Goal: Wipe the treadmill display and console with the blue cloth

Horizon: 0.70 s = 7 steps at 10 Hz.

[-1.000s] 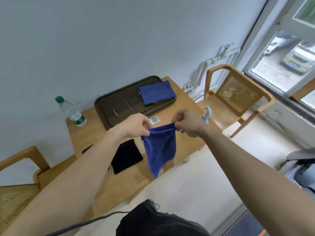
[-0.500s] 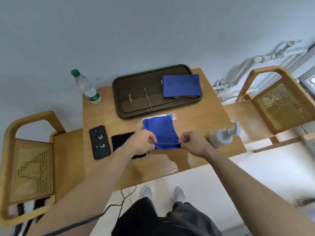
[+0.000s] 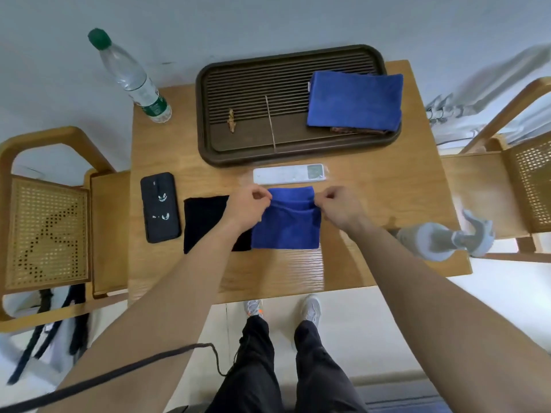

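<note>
A blue cloth (image 3: 286, 226) lies folded on the wooden table (image 3: 357, 186), its far part doubled over. My left hand (image 3: 247, 205) pinches the fold at the cloth's left edge. My right hand (image 3: 340, 205) pinches the fold at its right edge. A second blue cloth (image 3: 354, 101) rests folded at the right end of the dark slatted tray (image 3: 238, 93). No treadmill is in view.
A black cloth (image 3: 205, 217) lies left of the blue one, a black phone (image 3: 161, 207) beyond it. A white remote (image 3: 287, 174) lies just behind my hands. A spray bottle (image 3: 441, 239) stands at the right, a water bottle (image 3: 131, 76) back left. Wooden chairs (image 3: 44, 228) flank the table.
The cloth hung in the air between my hands; now it lies folded on the table, both hands still pinching it. My view has tilted down over the table.
</note>
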Available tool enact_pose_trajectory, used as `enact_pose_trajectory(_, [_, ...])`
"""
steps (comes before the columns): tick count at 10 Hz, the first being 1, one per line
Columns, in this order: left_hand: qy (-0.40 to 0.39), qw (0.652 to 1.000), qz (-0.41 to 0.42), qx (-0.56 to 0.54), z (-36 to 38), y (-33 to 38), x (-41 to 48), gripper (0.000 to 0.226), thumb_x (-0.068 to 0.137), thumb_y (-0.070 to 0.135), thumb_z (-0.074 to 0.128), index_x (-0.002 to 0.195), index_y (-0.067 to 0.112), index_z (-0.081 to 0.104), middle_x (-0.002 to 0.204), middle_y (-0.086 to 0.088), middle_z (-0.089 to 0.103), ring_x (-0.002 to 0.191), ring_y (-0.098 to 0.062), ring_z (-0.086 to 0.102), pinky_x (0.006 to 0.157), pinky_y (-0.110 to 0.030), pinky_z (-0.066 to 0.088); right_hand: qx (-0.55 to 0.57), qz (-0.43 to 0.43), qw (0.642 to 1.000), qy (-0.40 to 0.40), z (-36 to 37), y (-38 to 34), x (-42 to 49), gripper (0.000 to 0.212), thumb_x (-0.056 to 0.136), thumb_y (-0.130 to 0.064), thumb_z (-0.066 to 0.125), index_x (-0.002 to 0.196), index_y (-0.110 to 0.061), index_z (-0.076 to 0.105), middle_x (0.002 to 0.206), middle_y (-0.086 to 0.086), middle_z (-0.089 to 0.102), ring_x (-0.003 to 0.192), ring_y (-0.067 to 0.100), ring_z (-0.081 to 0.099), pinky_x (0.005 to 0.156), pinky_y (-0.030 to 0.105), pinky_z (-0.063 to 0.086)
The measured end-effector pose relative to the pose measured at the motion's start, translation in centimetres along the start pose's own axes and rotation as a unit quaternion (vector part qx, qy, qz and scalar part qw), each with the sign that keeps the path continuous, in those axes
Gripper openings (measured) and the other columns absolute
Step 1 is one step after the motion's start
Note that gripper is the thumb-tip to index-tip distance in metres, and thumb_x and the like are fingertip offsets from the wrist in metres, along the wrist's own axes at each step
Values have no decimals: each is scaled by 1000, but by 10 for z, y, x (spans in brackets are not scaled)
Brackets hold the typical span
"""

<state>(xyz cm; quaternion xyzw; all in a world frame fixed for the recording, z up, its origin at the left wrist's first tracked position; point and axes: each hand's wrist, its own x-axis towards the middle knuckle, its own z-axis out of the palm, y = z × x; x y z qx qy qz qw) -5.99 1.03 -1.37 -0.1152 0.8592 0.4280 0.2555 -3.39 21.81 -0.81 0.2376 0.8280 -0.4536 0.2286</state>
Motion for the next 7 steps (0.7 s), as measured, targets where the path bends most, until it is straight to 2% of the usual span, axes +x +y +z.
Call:
enact_pose_trajectory(1, [80, 997, -9, -9, 7, -8, 21, 30, 97, 24, 58, 127, 19, 59, 119, 6, 62, 105, -13, 59, 80, -24, 46, 3, 0, 998, 70, 18, -4, 18, 26, 95, -18, 54, 114, -5, 65, 95, 7, 70, 93, 29, 66, 85, 41, 53])
enact_pose_trajectory(2, [179, 979, 50, 84, 18, -24, 5, 34, 92, 26, 61, 125, 23, 56, 121, 7, 54, 106, -11, 52, 79, -27, 43, -18, 10, 991, 135, 41, 14, 3, 45, 96, -22, 56, 138, -11, 46, 132, 9, 54, 106, 28, 63, 86, 33, 45])
enact_pose_trajectory(3, [192, 927, 197, 254, 30, -50, -18, 21, 83, 21, 66, 104, 20, 62, 108, -1, 57, 94, -21, 52, 75, -32, 47, -71, -16, 988, 139, 60, 40, -18, 46, 92, -28, 64, 133, -20, 44, 135, 9, 44, 101, 28, 62, 77, 35, 49])
enact_pose_trajectory(4, [94, 904, 237, 344, 45, -77, -29, 27, 84, 25, 63, 111, 21, 66, 115, -1, 57, 93, -23, 55, 78, -38, 52, -172, -70, 978, 97, 70, 54, -24, 49, 91, -26, 63, 136, -28, 43, 128, 8, 45, 98, 28, 61, 76, 40, 56])
enact_pose_trajectory(5, [61, 904, 231, 354, 50, -81, -43, 34, 90, 26, 60, 123, 21, 65, 126, -1, 55, 99, -22, 55, 82, -35, 52, -194, -81, 976, 60, 66, 52, -22, 55, 93, -18, 59, 146, -24, 42, 131, 11, 45, 101, 31, 62, 83, 40, 54])
enact_pose_trajectory(6, [36, 911, 206, 355, 46, -76, -50, 35, 94, 26, 56, 128, 21, 63, 132, 1, 52, 103, -20, 55, 85, -34, 52, -202, -71, 976, 24, 62, 49, -23, 56, 94, -15, 57, 147, -21, 42, 136, 12, 46, 103, 33, 64, 87, 41, 53])
enact_pose_trajectory(7, [11, 919, 194, 342, 37, -64, -50, 39, 97, 27, 50, 134, 23, 60, 136, 3, 50, 113, -19, 52, 88, -33, 51, -246, -56, 968, -12, 52, 41, -25, 60, 92, -18, 59, 147, -25, 38, 140, 11, 42, 108, 33, 62, 89, 43, 55])
